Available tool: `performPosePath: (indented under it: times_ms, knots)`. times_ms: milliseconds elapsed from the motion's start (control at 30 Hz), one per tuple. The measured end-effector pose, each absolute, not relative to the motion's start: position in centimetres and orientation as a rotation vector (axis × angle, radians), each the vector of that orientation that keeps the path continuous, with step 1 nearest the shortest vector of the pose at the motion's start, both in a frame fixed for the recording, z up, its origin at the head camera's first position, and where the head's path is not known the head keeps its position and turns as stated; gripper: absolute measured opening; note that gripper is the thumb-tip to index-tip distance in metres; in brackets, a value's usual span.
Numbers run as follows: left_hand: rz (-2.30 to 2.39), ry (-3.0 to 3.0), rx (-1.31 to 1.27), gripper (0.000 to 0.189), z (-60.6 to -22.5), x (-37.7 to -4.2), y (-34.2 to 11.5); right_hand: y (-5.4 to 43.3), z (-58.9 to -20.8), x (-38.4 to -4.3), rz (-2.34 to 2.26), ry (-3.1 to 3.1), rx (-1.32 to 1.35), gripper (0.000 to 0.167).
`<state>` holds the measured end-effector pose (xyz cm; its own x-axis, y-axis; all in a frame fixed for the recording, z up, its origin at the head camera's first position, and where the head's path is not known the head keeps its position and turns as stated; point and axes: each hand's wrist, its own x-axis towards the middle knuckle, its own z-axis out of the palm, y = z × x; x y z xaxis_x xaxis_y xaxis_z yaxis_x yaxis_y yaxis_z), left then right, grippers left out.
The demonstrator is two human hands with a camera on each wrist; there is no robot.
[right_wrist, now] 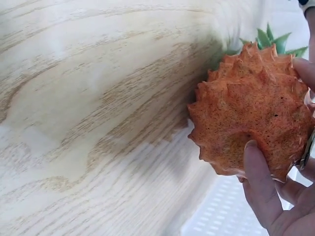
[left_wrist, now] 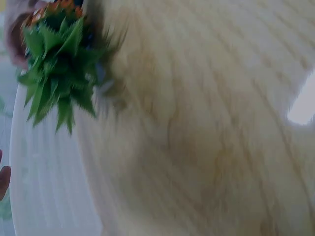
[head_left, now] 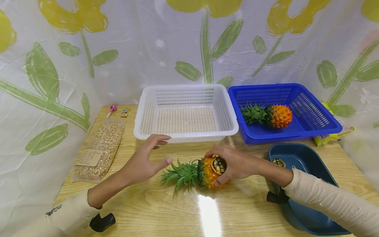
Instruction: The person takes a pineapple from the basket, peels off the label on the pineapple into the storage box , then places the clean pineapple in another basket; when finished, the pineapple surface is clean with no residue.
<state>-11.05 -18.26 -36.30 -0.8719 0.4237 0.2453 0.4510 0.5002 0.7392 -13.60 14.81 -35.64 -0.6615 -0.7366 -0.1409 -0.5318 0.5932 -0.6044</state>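
A small orange pineapple (head_left: 207,176) with a green leafy crown (head_left: 184,174) lies on its side on the wooden table, a black and gold label on its body. My right hand (head_left: 237,161) grips the body from above, and in the right wrist view its fingers touch the spiky orange base (right_wrist: 246,108). The left hand (head_left: 143,164) hovers left of the crown, thumb and fingers spread and holding nothing. In the left wrist view the crown (left_wrist: 59,69) shows at upper left; only a bit of the left hand appears at the edge.
Behind the pineapple stands a white basket (head_left: 189,135). A blue basket (head_left: 296,134) to its right holds another pineapple (head_left: 282,116). A teal basin (head_left: 316,154) sits under the right forearm. At left lie a bag of corn kernels (head_left: 102,144), a lollipop (head_left: 113,108) and a wrapped candy (head_left: 125,112).
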Motion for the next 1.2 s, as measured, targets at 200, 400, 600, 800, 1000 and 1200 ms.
performPosePath:
  times_ms: [200,400,600,800,1000,1200]
  knots:
    - [-1.327,-2.721,-0.907,0.059,-36.9,-10.3,-16.4,14.9,-35.7,-13.5,-0.765,2.451,-1.017,0.075]
    - [-1.34,-2.789,-0.975,0.062,-37.7,-10.0,-14.9,14.9,-35.9,-13.5,-0.808,2.458,-1.016,0.074]
    - [-1.255,-2.877,-1.026,0.067,-38.0,-10.1,-13.5,14.9,-36.1,-13.3,-0.87,2.469,-0.976,0.075]
    - [-1.119,-2.883,-1.06,0.071,-38.7,-10.1,-12.6,14.8,-36.2,-13.2,-0.906,2.482,-0.963,0.075]
    - [-1.065,-2.874,-1.057,0.072,-39.4,-10.1,-12.2,14.9,-36.4,-13.2,-0.937,2.483,-0.928,0.075]
    - [-1.086,-2.898,-1.013,0.071,-39.8,-10.1,-11.9,15.0,-36.5,-13.1,-0.991,2.466,-0.872,0.075]
